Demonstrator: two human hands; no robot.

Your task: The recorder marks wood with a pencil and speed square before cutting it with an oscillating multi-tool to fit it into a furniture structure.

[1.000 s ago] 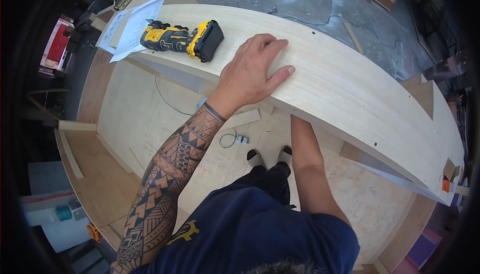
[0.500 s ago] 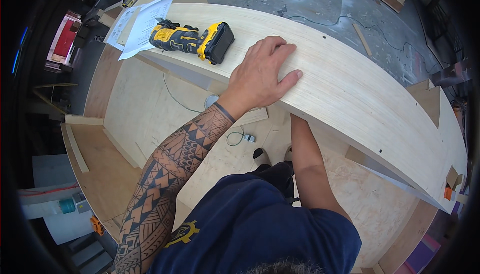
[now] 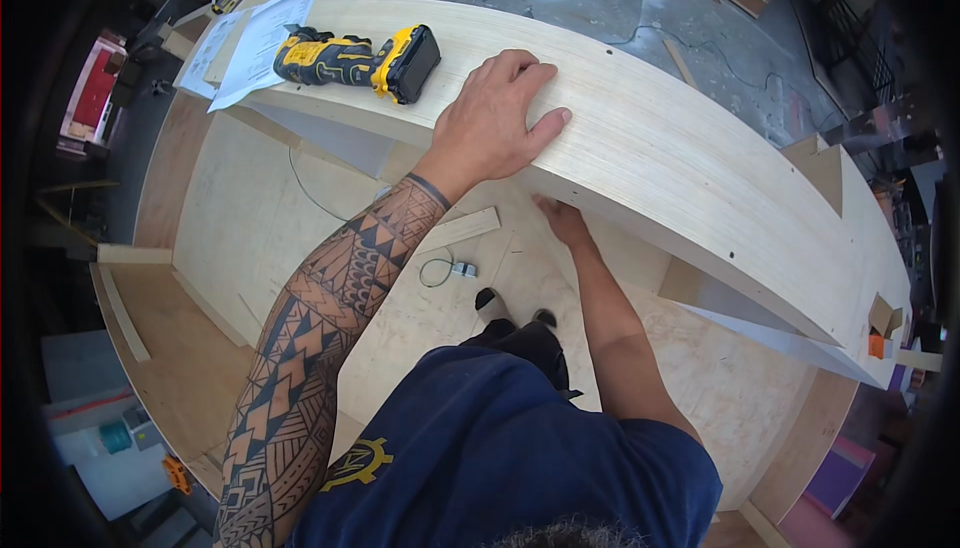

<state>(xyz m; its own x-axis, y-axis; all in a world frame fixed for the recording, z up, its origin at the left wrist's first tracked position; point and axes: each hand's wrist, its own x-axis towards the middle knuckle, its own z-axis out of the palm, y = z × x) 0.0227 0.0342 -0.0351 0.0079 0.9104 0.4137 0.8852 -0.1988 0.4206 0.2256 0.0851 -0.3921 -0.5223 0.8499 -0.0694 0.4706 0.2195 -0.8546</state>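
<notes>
My left hand [image 3: 495,118] lies on the pale curved wooden top [image 3: 600,118], fingers stretched out and holding nothing. Just left of it, a yellow-and-black cordless power tool [image 3: 350,64] rests on its side with its battery toward the hand. My right hand [image 3: 562,222] is lower down, by the inner face of the curved piece just under its front edge. Its fingers are shadowed and partly hidden, so whether they hold anything does not show. Printed paper sheets [image 3: 262,46] lie beyond the tool, at the left end of the top.
A small grey box with a green cord [image 3: 464,270] and a wood strip [image 3: 462,230] lie on the plywood floor near my feet. Curved wooden walls [image 3: 180,183] surround me. At the right end stands a small open cardboard box [image 3: 884,316]. Screw heads dot the top.
My right hand, hidden under the top before, has come into sight below its edge. The whole view has shifted a little; my left hand stays on the top.
</notes>
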